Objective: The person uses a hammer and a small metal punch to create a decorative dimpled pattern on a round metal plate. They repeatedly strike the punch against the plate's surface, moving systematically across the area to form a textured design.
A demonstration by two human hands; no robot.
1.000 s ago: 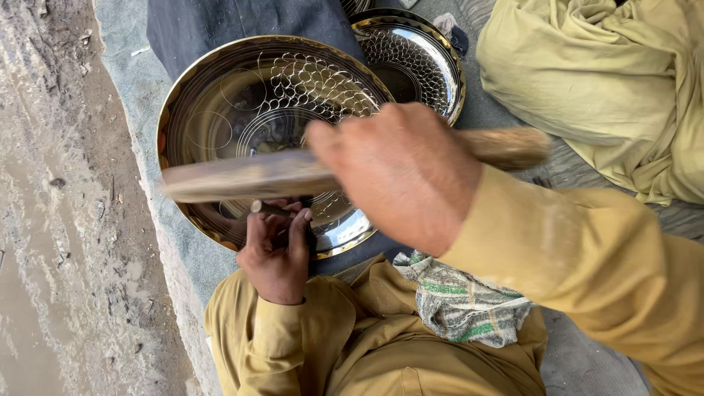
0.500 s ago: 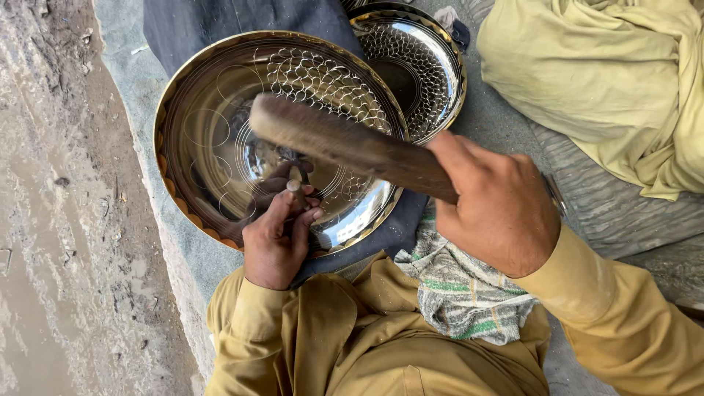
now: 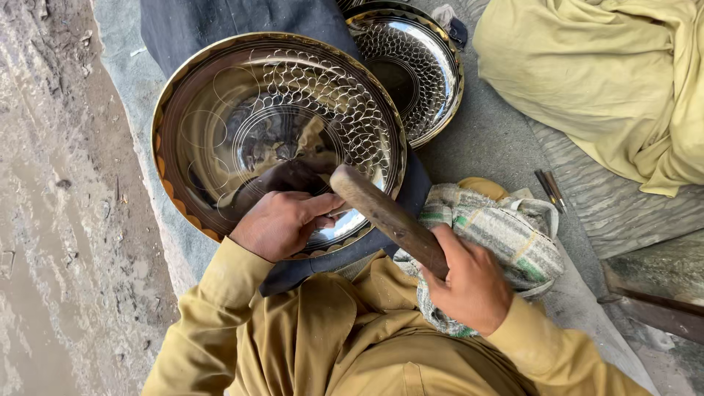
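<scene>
Now the wooden mallet point(image 3: 389, 216) has dropped: a second ago my right hand held it level and high over the work, half a second ago it slanted down, and here its head sits right at the punch spot near my left thumb, so I judge a blow has just landed or is landing.

Going by size: one big engraved metal tray point(image 3: 279, 139), shiny with a scale pattern across its upper right half and plain rings elsewhere, lies tilted on a dark cloth point(image 3: 220, 29) over my lap. One smaller engraved tray point(image 3: 411, 66) sits just behind it, partly tucked under its rim. One striped cloth bundle point(image 3: 506, 235) rests beside my right knee. Two thin metal punches point(image 3: 550, 189) lie near it on the mat.

My right hand point(image 3: 469, 286) is clenched around the mallet handle. My left hand point(image 3: 282, 220) presses on the big tray's lower inside, fingers pinched as if on a small tool; I cannot see it.
</scene>
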